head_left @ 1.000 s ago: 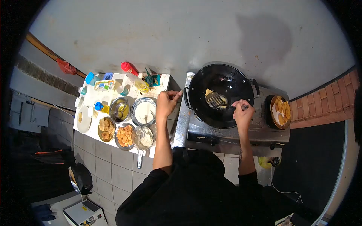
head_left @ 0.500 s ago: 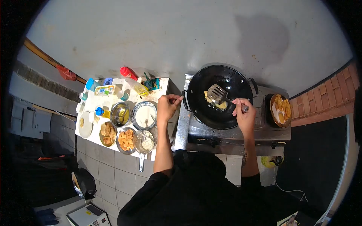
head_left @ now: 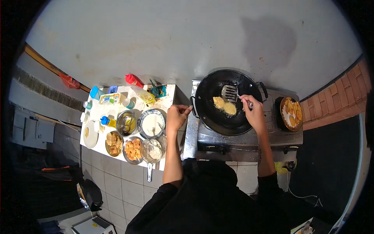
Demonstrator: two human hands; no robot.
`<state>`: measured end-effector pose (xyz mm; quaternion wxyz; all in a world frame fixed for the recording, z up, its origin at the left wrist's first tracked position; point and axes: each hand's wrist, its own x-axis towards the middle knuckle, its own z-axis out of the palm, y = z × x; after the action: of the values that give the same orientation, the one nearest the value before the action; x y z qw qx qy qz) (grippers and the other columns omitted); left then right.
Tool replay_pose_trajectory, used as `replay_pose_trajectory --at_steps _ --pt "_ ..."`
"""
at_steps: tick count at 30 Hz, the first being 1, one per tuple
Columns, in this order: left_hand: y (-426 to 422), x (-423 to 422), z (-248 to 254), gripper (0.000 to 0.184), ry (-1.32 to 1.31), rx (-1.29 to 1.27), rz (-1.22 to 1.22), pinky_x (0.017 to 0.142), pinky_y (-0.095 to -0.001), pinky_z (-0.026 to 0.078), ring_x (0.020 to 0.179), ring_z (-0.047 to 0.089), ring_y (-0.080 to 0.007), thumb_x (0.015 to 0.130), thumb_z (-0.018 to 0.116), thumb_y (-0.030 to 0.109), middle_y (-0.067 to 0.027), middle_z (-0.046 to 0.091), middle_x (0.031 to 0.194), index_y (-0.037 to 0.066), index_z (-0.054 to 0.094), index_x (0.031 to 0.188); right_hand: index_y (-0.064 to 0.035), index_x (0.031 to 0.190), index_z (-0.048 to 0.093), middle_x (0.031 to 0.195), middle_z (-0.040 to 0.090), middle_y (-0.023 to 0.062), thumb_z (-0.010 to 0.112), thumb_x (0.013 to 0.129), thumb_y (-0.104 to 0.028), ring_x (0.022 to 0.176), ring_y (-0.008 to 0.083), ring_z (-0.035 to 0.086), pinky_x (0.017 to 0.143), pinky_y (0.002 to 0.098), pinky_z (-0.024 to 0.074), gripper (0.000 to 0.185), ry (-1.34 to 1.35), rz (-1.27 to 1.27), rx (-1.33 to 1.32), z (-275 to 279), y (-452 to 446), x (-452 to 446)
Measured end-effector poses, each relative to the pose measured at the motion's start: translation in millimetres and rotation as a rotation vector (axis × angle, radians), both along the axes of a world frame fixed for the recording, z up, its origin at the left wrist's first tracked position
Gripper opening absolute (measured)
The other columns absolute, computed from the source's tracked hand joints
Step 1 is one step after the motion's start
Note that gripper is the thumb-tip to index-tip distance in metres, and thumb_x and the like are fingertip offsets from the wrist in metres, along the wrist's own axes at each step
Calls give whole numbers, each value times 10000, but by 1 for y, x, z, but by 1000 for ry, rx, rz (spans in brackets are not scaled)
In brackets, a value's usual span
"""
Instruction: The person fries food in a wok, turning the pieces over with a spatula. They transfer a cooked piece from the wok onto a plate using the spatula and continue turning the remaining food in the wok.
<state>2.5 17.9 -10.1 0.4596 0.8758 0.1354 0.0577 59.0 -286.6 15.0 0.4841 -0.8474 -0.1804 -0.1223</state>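
Note:
A black wok (head_left: 218, 123) sits on the steel stove, with two battered pieces (head_left: 224, 105) frying low in it. My right hand (head_left: 252, 110) is wrapped round the handle of a slotted spatula (head_left: 230, 93), whose head is inside the wok just above the pieces. At the wok's left side, my left hand (head_left: 179, 116) has its thumb and fingers pinched at the loop handle (head_left: 193, 107). A plate of fried pieces (head_left: 292, 113) stands on the stove's right side.
On the white table (head_left: 165, 102) to the left are a bowl of white batter (head_left: 152, 123), a bowl of orange chunks (head_left: 133, 149), a strainer with flour (head_left: 152, 151), a steel bowl (head_left: 126, 123), several bottles and a plate (head_left: 90, 134).
The spatula has moved up off the battered pieces, which now show fully and lie a little farther right. My left hand stays by the wok's handle.

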Motion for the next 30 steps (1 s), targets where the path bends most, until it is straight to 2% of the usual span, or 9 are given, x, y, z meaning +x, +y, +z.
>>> replay_pose_trajectory --at_steps 4,7,9,13,16,18,24,28,30 --pt "-5 -2 -1 269 -45 -4 -15 563 -313 466 550 610 -175 806 759 249 -132 660 634 -15 725 847 22 938 629 791 679 101 584 930 -74 641 111 627 568 271 485 106 22 18 52 0 2 -2" --pt "-4 1 -10 265 -51 -33 -18 559 -313 462 542 608 -181 805 758 245 -135 654 626 -16 724 842 1 915 638 687 640 68 578 943 -101 571 89 590 524 261 456 122 183 -31 63 2 3 -6" --pt "-3 1 -13 264 -56 -62 -25 555 -313 460 536 605 -185 804 758 243 -137 649 619 -17 722 840 -19 903 647 623 598 33 576 951 -124 520 73 551 491 250 421 135 199 -48 210 1 4 -8" --pt "-4 -1 -2 254 -67 -16 -1 545 -324 451 514 582 -194 802 755 234 -133 630 597 -14 723 843 -25 899 652 635 602 17 575 956 -139 518 70 536 489 240 411 149 214 -35 253 20 4 -22" --pt "2 1 -11 254 -58 -43 10 542 -329 448 514 570 -191 801 754 232 -130 621 596 -15 723 848 -12 904 647 629 598 38 587 941 -117 533 80 535 500 253 410 127 229 -80 152 30 3 -36" --pt "3 1 -11 255 -77 -61 15 540 -330 447 516 565 -187 800 754 232 -128 617 596 -16 722 853 5 898 631 619 577 78 602 916 -91 530 121 531 512 279 406 102 65 -143 -8 27 -2 -42" --pt "4 -1 1 261 -119 -29 71 539 -322 449 524 556 -163 796 759 229 -107 615 593 -13 722 888 16 880 608 672 574 126 627 884 -67 546 204 540 530 317 404 85 -18 -141 -146 26 -3 -55" --pt "4 0 5 259 -113 -5 53 532 -318 448 517 551 -156 797 761 231 -96 611 583 -8 724 891 26 898 606 709 594 139 629 881 -57 578 202 559 549 311 419 88 37 -173 -86 7 -1 -55" --pt "4 1 4 260 -108 1 52 529 -317 446 514 549 -155 798 761 233 -93 608 580 -6 724 893 27 905 614 721 620 124 610 910 -73 576 161 574 535 286 428 99 -11 -169 -39 -3 1 -54"
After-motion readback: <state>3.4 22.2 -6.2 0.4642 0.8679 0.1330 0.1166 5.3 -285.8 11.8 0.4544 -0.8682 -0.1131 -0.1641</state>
